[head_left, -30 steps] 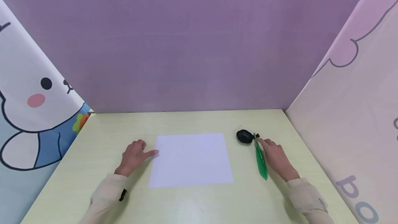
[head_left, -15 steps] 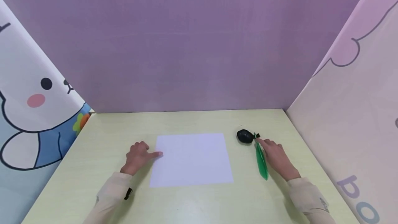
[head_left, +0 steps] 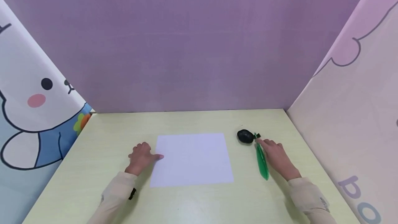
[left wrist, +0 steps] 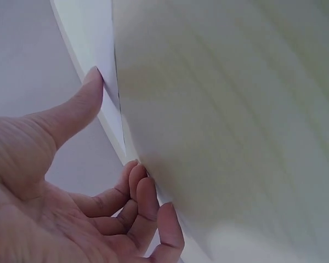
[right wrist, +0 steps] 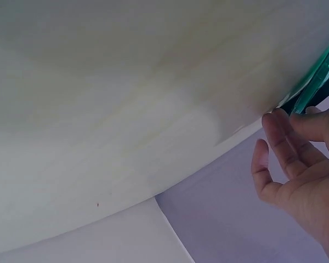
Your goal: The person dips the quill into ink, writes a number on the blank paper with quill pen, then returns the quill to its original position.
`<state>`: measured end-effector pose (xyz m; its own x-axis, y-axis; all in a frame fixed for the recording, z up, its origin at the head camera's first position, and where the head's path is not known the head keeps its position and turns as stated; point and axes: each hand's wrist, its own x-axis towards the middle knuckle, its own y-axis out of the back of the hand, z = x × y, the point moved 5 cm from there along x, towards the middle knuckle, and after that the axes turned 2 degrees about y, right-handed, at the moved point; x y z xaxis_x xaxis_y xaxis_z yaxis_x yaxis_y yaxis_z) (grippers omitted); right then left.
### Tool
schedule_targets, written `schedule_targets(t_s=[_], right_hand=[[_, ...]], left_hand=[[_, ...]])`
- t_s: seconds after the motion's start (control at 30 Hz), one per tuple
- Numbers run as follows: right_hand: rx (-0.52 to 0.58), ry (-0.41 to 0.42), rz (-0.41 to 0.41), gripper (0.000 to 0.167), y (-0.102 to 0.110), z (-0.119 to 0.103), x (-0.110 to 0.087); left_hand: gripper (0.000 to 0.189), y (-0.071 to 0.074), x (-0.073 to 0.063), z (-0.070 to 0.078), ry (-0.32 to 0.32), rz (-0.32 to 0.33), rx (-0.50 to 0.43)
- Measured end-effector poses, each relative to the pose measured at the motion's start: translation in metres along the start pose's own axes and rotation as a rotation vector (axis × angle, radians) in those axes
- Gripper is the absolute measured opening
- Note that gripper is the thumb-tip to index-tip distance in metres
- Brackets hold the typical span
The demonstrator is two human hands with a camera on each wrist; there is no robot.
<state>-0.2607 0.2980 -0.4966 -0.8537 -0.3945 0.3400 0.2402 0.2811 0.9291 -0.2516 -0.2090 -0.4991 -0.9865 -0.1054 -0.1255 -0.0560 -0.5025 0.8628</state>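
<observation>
In the head view, my left hand is at the left edge of a white sheet of paper. Its thumb stretches out onto that edge, while the other fingers bend loosely beside the paper, holding nothing. On the right, my right hand has thumb and fingertips at the upper end of a green feather-shaped thing. The right wrist view shows these tips closing on the end of the green piece. A glossy black rounded object with a narrow neck lies left of those fingertips; its kind is unclear.
The pale wooden table runs back to a purple panel. A cartoon-printed panel bounds the left side, and a pinkish-white panel the right.
My left hand has moved right and slightly nearer, and its thumb now reaches farther onto the paper's left edge. The right hand, green feather-shaped thing and black object stay put.
</observation>
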Motion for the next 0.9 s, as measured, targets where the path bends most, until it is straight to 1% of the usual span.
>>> schedule_targets(t_s=[0.27,0.37,0.53,0.77,0.83,0.9], right_hand=[[-0.011,0.032,0.010,0.052,-0.0004,-0.0016,-0.0003],[-0.012,0.041,0.019,0.053,-0.0005,-0.0019,-0.0002],[-0.004,0.042,0.010,0.055,-0.0001,-0.0018,-0.0005],[-0.019,0.060,-0.014,0.058,-0.0014,-0.0019,-0.0001],[-0.027,0.070,-0.015,0.058,-0.0027,-0.0021,0.0000],[-0.036,0.081,-0.010,0.058,-0.0036,-0.0019,0.0007]], left_hand=[[0.047,-0.0016,0.0017,0.0034,0.007,-0.002,0.019],[0.048,-0.0016,0.0023,0.0054,0.008,0.002,0.033],[0.048,-0.0025,0.0014,0.0092,0.015,-0.007,0.034],[0.049,-0.0067,0.0004,0.0089,0.036,-0.028,0.038],[0.051,-0.0077,0.0008,0.0084,0.039,-0.038,0.039],[0.051,-0.0074,0.0017,0.0081,0.039,-0.035,0.026]])
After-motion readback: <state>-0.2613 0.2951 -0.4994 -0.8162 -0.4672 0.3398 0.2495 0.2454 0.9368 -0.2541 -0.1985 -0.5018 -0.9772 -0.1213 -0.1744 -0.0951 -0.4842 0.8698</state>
